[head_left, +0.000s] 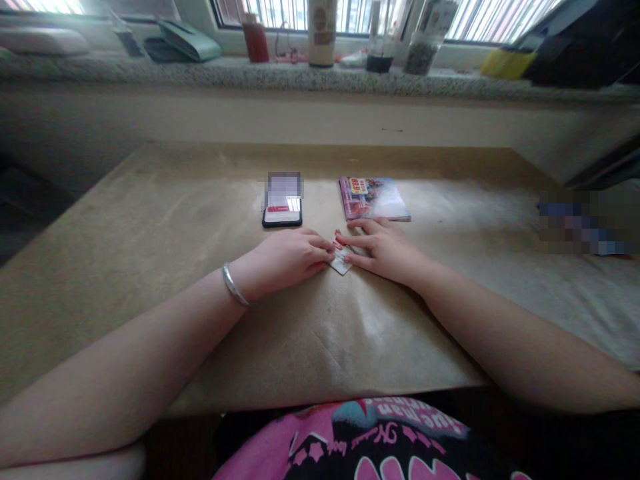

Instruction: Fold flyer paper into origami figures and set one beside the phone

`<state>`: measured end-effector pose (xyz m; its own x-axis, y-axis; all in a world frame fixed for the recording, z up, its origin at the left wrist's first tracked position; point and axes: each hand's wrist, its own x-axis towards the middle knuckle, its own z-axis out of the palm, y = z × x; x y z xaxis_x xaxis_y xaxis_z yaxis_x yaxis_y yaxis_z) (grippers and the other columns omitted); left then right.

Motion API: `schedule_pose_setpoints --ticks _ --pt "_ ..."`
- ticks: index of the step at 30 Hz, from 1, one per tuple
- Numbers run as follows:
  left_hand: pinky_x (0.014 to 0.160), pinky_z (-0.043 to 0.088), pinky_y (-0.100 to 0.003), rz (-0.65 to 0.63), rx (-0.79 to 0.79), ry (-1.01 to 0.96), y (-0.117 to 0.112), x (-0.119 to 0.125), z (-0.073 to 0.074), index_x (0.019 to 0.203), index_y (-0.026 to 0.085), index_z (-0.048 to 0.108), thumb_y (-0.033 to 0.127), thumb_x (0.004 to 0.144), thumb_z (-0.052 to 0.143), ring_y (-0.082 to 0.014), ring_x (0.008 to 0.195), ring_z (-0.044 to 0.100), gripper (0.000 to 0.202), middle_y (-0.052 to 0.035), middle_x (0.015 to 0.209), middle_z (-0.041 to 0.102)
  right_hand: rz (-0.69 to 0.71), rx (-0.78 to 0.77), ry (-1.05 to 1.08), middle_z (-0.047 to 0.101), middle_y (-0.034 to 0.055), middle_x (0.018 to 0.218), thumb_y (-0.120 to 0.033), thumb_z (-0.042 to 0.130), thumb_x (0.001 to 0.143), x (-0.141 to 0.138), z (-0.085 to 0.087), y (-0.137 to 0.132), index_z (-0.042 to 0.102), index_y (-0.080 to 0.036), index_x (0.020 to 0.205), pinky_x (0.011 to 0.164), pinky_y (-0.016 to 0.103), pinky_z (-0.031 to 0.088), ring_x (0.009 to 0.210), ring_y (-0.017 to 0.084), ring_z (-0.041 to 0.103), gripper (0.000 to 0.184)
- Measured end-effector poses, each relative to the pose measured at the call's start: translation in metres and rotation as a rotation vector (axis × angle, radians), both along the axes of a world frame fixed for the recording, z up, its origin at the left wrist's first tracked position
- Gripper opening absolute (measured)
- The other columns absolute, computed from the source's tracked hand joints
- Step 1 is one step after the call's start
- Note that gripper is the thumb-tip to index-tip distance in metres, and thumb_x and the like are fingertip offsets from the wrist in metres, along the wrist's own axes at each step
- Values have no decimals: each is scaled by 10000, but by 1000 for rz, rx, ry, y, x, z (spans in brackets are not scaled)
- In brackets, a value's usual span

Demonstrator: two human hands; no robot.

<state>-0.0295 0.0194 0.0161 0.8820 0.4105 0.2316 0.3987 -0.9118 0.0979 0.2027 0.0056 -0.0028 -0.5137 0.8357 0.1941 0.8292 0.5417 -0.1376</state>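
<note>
White, paper-like and marked with red, a small flat piece lies on the tabletop between two bare hands, one corner pointing back toward the person seated over it. At its left edge, the left hand keeps its fingers close together, tips against the piece; from where I stand, I cannot tell whether they pinch it or merely press it down. Opposite, the right hand lies palm down with fingers spread, tips touching the right side of the same piece.

Just behind the grip on the left, a silver bangle circles the left wrist. Just beyond the left hand rests a phone in a dark frame, screen lit and partly blurred. Beyond the right hand sits a glossy, colourful booklet with a yellow label; the uppermost right finger reaches close to its near edge, contact unclear. Under it all spreads a brown tabletop, creased on the near side of the grip, where a pink-and-black printed shirt shows below the edge.

Well beyond the hands, a speckled windowsill carries a red container, a pale cylinder and, farther right, a yellow object.
</note>
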Motion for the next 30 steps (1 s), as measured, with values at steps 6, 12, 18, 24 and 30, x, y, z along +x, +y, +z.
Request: schedule_pose_setpoints --ticks 6,12,18,24,30 --pt "934 508 -298 -50 4 110 0 -5 7 1130 242 690 238 932 476 -191 1107 621 292 -28 1187 680 92 -28 35 638 57 1269 -387 571 892 1 7 -5 708 -298 1145 939 425 467 1108 273 581 300" --pt "981 471 -273 -70 -82 137 1 -9 12 1153 280 681 237 931 452 -170 1172 589 322 8 1255 644 158 -63 40 658 48 1245 -353 615 866 6 11 -6 721 -287 1116 930 400 493 1092 256 614 279" --pt "970 459 -267 -95 -149 119 3 -14 16 1126 328 692 247 917 471 -167 1163 589 314 37 1258 641 182 -69 157 704 27 1159 -314 668 826 13 4 0 760 -292 1002 902 389 505 1055 243 641 199" --pt "934 487 -301 33 -169 24 2 -11 8 1010 262 725 264 896 499 -178 1062 626 253 -13 1180 676 156 -62 274 734 34 1047 -305 677 823 12 -1 3 759 -248 907 857 365 507 976 218 655 131" --pt "857 508 -372 243 -45 82 -13 4 5 1085 150 635 272 879 516 -237 975 621 268 -100 1083 668 52 11 297 722 62 1023 -317 719 779 9 -6 9 748 -221 918 901 418 475 984 249 626 172"
